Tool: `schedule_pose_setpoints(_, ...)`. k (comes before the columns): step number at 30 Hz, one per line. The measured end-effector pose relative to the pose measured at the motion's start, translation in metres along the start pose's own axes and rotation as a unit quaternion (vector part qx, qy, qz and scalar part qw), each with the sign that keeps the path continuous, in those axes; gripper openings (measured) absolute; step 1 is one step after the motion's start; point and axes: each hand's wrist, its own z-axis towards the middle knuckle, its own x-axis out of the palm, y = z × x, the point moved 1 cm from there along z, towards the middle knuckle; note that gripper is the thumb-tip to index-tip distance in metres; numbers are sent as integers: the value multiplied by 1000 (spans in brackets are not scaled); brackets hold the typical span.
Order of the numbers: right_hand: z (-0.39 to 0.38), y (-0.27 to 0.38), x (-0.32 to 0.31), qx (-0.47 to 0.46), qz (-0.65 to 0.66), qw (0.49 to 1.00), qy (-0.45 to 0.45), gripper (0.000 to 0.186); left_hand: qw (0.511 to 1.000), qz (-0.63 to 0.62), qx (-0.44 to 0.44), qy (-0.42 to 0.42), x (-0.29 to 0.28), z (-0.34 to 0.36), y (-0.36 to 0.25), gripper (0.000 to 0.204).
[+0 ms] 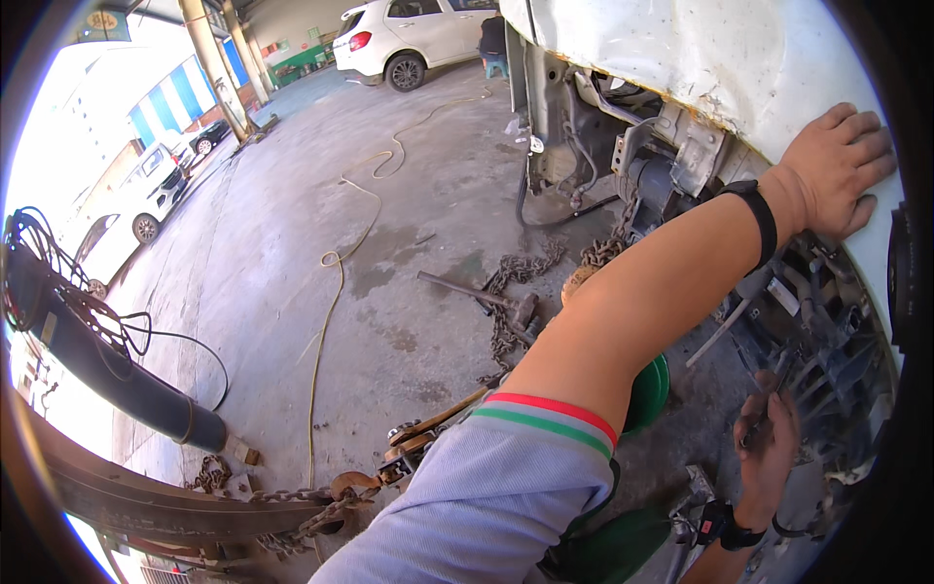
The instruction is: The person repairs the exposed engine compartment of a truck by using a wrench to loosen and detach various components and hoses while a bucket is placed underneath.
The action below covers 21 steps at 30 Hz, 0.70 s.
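Note:
My left arm reaches across to the right, and my left hand [839, 173] lies flat with its fingers apart on the white vehicle panel [720, 58], near its lower edge. A dark band [761, 222] circles that wrist. Lower down at the right, my right hand [769, 433] is closed around a dark metal hand tool [778, 378], whose kind I cannot make out. The tool points up at the exposed dark metal parts [827, 331] below the panel. A black device is strapped at my right wrist [725, 526].
A hammer [477, 289] and a rusty chain [511, 282] lie on the concrete floor. Green containers [650, 394] stand below my arms. A hook with chain [355, 484] joins a curved beam [195, 492]. A yellow hose [336, 292] crosses the floor toward a white car [418, 34] and a seated person [493, 39].

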Motion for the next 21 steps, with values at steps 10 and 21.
schedule_pose_setpoints(10,15,11,-27,-13,42,998,-45,36,999,7,52,13,16,-5,3,47)
schedule_pose_setpoints(21,37,56,-11,13,226,960,167,32,941,44,158,296,-50,24,26,62)
